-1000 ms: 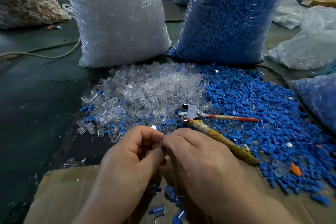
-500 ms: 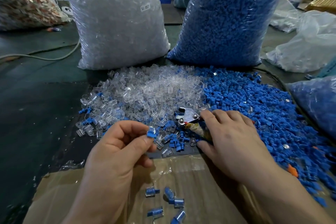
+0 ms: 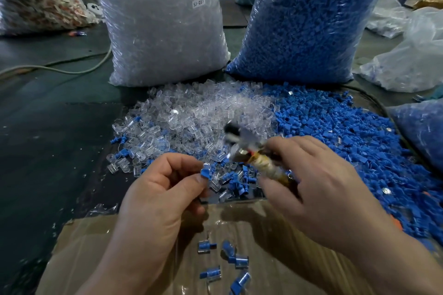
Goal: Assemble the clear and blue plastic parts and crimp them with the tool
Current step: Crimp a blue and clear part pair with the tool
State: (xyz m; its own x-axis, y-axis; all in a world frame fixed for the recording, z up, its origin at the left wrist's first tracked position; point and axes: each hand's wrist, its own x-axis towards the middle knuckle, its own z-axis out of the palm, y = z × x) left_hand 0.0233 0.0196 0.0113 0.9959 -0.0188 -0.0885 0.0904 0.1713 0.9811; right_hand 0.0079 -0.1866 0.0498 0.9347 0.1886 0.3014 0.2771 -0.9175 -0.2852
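My left hand [image 3: 158, 196] pinches a small joined clear-and-blue part [image 3: 206, 172] between thumb and forefinger. My right hand [image 3: 318, 189] grips the handles of the crimping tool [image 3: 249, 151], lifted off the pile; its metal head is blurred and points left, towards the part, a short gap away. Behind the hands lie a heap of loose clear parts [image 3: 196, 117] and a heap of blue parts [image 3: 347, 136]. Several assembled pieces [image 3: 223, 261] lie on the cardboard [image 3: 96, 256] below my hands.
A big bag of clear parts [image 3: 158, 21] and a big bag of blue parts [image 3: 306, 21] stand behind the heaps. More bags sit at right and far left. A pale cable [image 3: 72, 68] runs over the dark floor mat on the left.
My right hand has picked the tool up from the pile and raised it towards the left hand. The left hand still holds the part, nearly in the same place.
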